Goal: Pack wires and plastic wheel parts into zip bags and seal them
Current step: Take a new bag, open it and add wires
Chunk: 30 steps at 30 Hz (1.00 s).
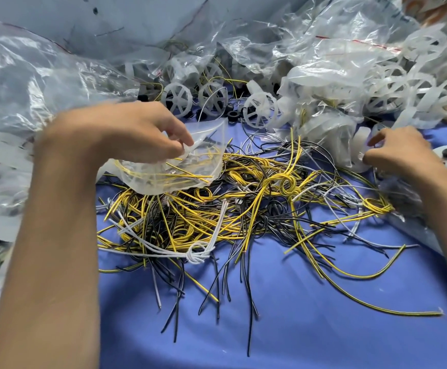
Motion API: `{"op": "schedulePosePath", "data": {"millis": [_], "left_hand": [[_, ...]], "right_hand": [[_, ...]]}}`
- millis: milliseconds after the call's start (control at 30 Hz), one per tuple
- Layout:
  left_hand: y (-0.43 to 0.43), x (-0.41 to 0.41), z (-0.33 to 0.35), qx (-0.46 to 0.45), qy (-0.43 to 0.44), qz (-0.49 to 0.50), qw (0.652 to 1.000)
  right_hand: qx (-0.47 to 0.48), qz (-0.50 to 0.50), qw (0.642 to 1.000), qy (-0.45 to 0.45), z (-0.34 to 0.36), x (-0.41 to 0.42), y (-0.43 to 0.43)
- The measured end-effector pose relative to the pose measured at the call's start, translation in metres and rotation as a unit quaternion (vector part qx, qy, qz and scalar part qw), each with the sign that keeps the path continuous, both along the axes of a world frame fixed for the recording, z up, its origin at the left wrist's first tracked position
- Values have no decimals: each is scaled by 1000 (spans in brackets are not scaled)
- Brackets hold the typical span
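1. Blue cloth point(297, 328) covered the work surface, with loose wires point(243, 209) heaped at its middle and wheel parts point(178, 98) along the far edge among crumpled clear bags point(44, 75)
2. Left hand point(126, 131) pinched a zip bag point(190, 166) by its mouth, just above the heap; yellow strands lay inside it
3. Right hand point(403, 153) sat at the right, fingers curled against a white piece point(358, 145); whether it gripped could not be told
4. Advised: hold the mouth wide, feed the parts fully in, and keep strands off the seal
5. Blur obscured the bags at left; the zip strip was not discernible
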<state>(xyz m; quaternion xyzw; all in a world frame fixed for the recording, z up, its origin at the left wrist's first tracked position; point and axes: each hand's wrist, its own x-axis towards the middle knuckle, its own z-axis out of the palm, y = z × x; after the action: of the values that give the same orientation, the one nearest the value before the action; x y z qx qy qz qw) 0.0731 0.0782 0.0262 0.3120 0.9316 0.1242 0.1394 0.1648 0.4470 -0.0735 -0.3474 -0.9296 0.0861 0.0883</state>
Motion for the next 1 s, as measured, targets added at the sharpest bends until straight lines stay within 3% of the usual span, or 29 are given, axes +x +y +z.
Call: {"op": "schedulePosePath", "data": {"millis": [133, 267, 367, 600, 700, 833, 900, 1000], "left_hand": [[2, 0, -1, -3, -5, -5, 1000], [2, 0, -1, -2, -17, -7, 1000], [2, 1, -2, -2, -23, -5, 1000], [4, 2, -2, 5, -12, 4, 1000], [4, 2, -1, 9, -10, 10, 1000], [3, 4, 0, 36, -9, 26, 999], [3, 4, 1, 50, -1, 28, 998], [1, 4, 3, 66, 21, 19, 997]], "right_hand": [[45, 22, 998, 32, 5, 1, -15], [106, 56, 983, 141, 13, 2, -32], [124, 103, 957, 240, 16, 1, -49], [129, 174, 905, 365, 18, 6, -61], [157, 248, 862, 414, 24, 3, -78], [108, 382, 812, 428, 55, -7, -123], [74, 420, 817, 388, 75, -18, -144], [-93, 452, 829, 316, 105, -34, -172]]}}
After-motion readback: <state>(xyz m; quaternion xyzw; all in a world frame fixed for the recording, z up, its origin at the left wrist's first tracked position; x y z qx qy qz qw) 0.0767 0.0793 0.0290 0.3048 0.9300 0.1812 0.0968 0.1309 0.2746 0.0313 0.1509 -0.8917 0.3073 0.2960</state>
